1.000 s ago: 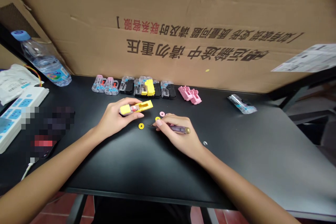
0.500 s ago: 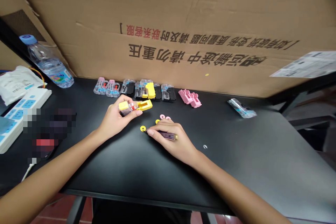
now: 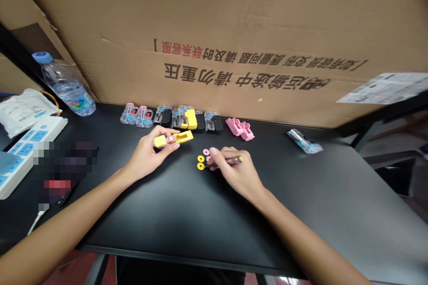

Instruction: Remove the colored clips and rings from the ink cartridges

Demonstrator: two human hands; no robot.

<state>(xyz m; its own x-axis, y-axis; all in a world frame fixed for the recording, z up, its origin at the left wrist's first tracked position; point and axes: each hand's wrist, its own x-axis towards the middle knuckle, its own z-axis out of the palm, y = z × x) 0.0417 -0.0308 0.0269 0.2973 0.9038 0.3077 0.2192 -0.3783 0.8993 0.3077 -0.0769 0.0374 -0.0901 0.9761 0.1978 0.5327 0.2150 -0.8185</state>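
Left hand (image 3: 143,153): thumb and fingers pinched about a yellow-and-clear toy (image 3: 171,139), held just above the table (image 3: 150,218); red bit in its clear middle, uncovered hollow at its right end.

Right hand (image 3: 236,167): thumb and fingers closed round a pen-like tool (image 3: 236,159), slim tip pointing left. Tip at the right edge of the lower yellow ring (image 3: 200,166); whether it is hooked in or merely touching cannot be told.

Close by, on the table: upper yellow ring (image 3: 201,159), one, just above the lower; pink rings (image 3: 206,152), two, the nearer partly behind the fingers.

Condition of the work, as judged: part done. Toys in the back row look put together; the toy in hand shows its hollow bare; four rings lie loose, none seen fitted.

Farther back, in a row: clear-and-pink toys (image 3: 144,116), two; clear-and-black toys (image 3: 213,122), several, overlapping, exact count unclear; another yellow-and-clear toy among them. Right of the row: pink parts (image 3: 240,128), a touching cluster, loose. Well apart, far right: clear packet (image 3: 304,141).

Outer left: bottle (image 3: 68,89), upright but leaning in view; power strip (image 3: 30,151); white bag (image 3: 26,109). Behind all: printed cardboard (image 3: 234,9).
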